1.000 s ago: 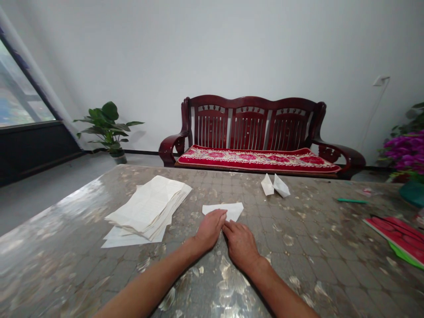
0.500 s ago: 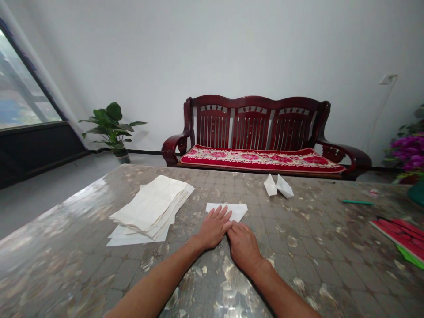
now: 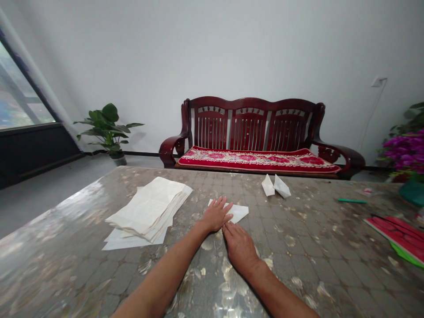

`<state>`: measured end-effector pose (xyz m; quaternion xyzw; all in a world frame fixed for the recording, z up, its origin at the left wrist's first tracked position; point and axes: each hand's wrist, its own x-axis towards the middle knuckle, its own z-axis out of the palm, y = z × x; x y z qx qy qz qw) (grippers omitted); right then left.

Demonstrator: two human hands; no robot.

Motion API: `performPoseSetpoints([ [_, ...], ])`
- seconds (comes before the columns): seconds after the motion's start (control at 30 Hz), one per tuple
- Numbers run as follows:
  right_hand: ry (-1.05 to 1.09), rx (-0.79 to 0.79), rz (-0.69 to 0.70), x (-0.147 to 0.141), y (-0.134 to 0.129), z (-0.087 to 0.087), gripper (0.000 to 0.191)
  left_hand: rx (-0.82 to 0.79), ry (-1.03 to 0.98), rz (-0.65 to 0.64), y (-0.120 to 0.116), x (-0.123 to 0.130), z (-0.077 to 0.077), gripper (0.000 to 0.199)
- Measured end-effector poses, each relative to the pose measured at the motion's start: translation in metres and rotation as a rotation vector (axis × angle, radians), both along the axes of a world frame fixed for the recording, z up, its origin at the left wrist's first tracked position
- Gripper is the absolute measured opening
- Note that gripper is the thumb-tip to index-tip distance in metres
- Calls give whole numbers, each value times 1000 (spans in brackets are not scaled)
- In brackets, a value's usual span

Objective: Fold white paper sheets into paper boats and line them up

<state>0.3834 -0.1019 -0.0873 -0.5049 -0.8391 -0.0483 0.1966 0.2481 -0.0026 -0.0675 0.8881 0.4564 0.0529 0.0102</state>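
Observation:
A folded piece of white paper (image 3: 240,213) lies flat on the patterned table (image 3: 285,274), partly covered by my hands. My left hand (image 3: 215,215) rests on its left part, fingers spread. Just to the right and nearer to me, my right hand (image 3: 241,245) is at the paper's lower edge, its fingers together and their tips beside my left hand. Whether those fingers pinch the edge is too small to tell. A stack of white sheets (image 3: 149,205) sits on the left. Two folded white paper shapes (image 3: 282,187) stand farther back, right of the hands.
A green pen (image 3: 352,201) and glasses on a red book (image 3: 397,234) lie at the right, near purple flowers (image 3: 406,150). Behind the table is a wooden bench (image 3: 248,128) with a red cushion. A potted plant (image 3: 109,128) stands at the back left.
The folded paper has turned slightly, its right end now lower. My left hand has moved a little farther over it, with its fingers more spread. The view has shifted slightly.

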Motion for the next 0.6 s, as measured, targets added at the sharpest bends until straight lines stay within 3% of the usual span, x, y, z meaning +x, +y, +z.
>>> performPoseSetpoints([
  [0.17,0,0,2,0,0,1,42,11,-16,-57,5,0,-6,52],
  [0.43,35,-51,47,0,-4,15,34,-79,-155,-144,-10,-7,-6,44],
  [0.53,56,-126,40,0,-7,28,34,-72,-131,-150,-13,-8,-7,44],
  [0.6,82,-189,38,0,-12,46,35,-33,-108,-145,-13,-6,-11,44],
])
